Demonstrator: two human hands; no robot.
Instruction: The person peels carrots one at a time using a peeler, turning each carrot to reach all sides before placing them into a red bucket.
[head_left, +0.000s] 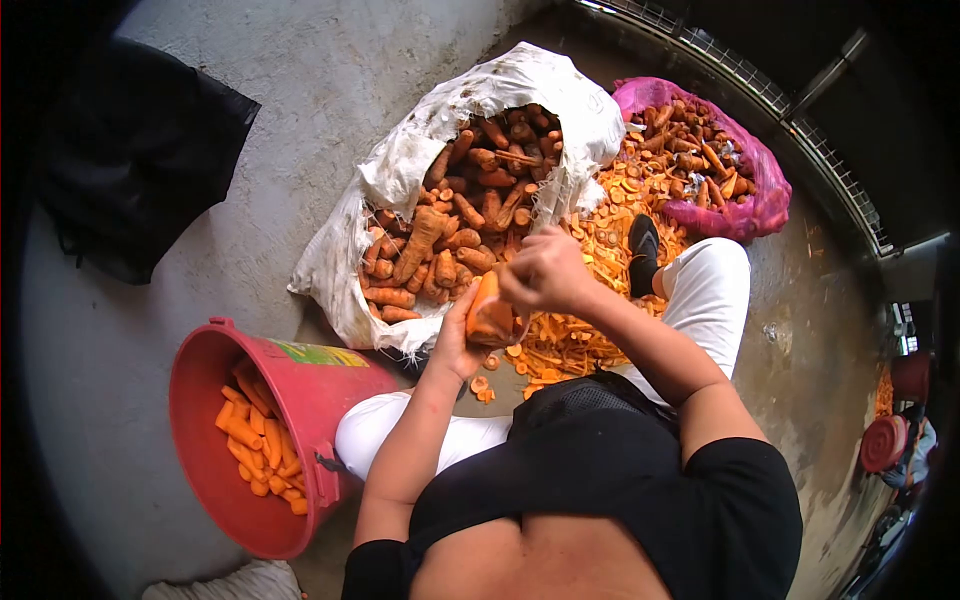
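Note:
My left hand [456, 340] is wrapped round a large, partly peeled carrot [488, 312] in front of my body. Over the carrot's right side is my right hand [546, 272], its fingers curled closed; whatever it grips is blurred and hidden. Just beyond both hands a white woven sack [400, 165] lies open, full of unpeeled carrots [425, 235]. Orange peelings and cut slices [575, 340] cover the floor to the right of the carrot. At the lower left, a tilted red bucket [330, 400] holds peeled orange carrots [262, 440].
A pink mesh sack [770, 190] with carrot pieces lies at the upper right. Black cloth [150, 150] is on the floor at the upper left. My knees flank the work, with a dark shoe [643, 255] among the peelings. Another person [915, 455] is at the far right.

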